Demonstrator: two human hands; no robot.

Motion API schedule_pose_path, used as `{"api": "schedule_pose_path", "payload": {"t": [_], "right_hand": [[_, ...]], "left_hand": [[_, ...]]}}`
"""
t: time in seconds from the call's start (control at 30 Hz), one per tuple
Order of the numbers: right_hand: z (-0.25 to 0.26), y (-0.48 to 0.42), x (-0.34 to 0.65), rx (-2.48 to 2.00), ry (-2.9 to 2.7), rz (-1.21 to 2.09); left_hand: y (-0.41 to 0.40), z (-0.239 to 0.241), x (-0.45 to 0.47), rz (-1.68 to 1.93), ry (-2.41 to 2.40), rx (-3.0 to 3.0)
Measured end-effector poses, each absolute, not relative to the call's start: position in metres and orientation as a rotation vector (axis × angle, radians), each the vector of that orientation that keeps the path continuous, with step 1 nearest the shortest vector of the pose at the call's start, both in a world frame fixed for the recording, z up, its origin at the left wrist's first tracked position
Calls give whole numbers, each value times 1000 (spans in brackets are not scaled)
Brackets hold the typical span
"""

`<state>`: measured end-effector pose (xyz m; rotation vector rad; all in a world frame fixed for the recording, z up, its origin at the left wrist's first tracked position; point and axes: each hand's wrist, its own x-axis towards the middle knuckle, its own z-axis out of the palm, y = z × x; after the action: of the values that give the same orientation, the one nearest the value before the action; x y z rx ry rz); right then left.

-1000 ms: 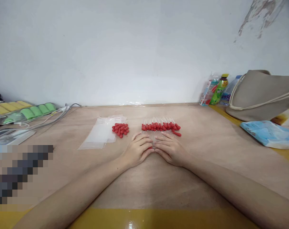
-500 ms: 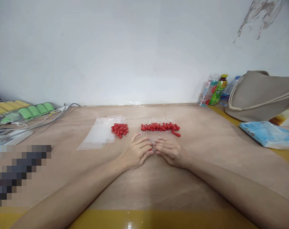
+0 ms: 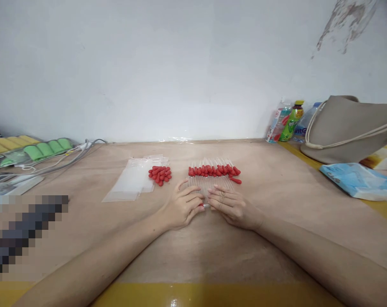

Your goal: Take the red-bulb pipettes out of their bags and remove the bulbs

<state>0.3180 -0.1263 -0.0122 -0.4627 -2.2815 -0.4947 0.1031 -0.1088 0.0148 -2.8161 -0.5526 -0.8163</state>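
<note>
My left hand [image 3: 180,207] and my right hand [image 3: 229,205] meet fingertip to fingertip on the brown table [image 3: 193,247]. Both are curled and pinch a thin clear dropper tube [image 3: 206,204] between them. A small red spot shows at my left fingertips; I cannot tell what it is. Just beyond the hands lies a row of clear dropper tubes with red rubber bulbs [image 3: 214,171]. A small heap of loose red bulbs [image 3: 160,174] sits to the left of the row, next to flat clear plastic bags [image 3: 129,183].
Drink bottles [image 3: 289,120], a beige bag [image 3: 350,125] and a blue packet [image 3: 361,180] stand at the right. Green and yellow rolls [image 3: 36,149], grey cables [image 3: 68,160] and a blurred patch lie at the left. A yellow strip edges the table front.
My right hand's fingers have curled in from lying flatter, and both hands have drawn slightly back from the row of droppers. Nothing else has moved.
</note>
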Motion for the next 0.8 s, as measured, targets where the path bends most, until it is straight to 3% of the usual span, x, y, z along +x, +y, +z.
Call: {"api": "schedule_pose_path", "payload": {"t": [0.17,0.37,0.6,0.8], "right_hand": [[-12,-127,328,-450,-2322,-504],[-7,-114,355,-750,-2071,-398],[-8,-113,353,-1172,-2062,-507],[-3,-114,350,-1220,-2003,-471]], "left_hand": [[-107,17,99,-800,-544,-2826],[-92,14,51,-824,-919,-2670],[-79,14,47,-1299,-1046,-2523],[-50,34,22,-1361,-1485,-2214]]}}
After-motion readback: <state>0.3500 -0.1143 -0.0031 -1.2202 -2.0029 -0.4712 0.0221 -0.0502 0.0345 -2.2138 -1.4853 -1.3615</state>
